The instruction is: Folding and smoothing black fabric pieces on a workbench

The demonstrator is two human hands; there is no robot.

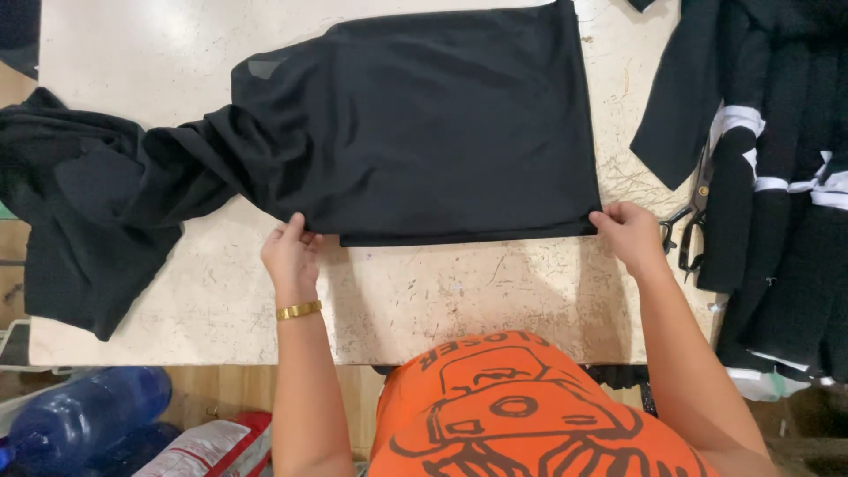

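Both arms reach forward over the worn table (397,309). The left hand (290,253) and right hand (629,231) pinch the near edge of the folded black garment (424,124), fingers closed on cloth at opposite corners.

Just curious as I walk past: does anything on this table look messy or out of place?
Yes. The black fabric lies flat and squared between the left hand and right hand, but its left end is bunched and hangs over the table edge. Scissors lie half under dark garments at right.
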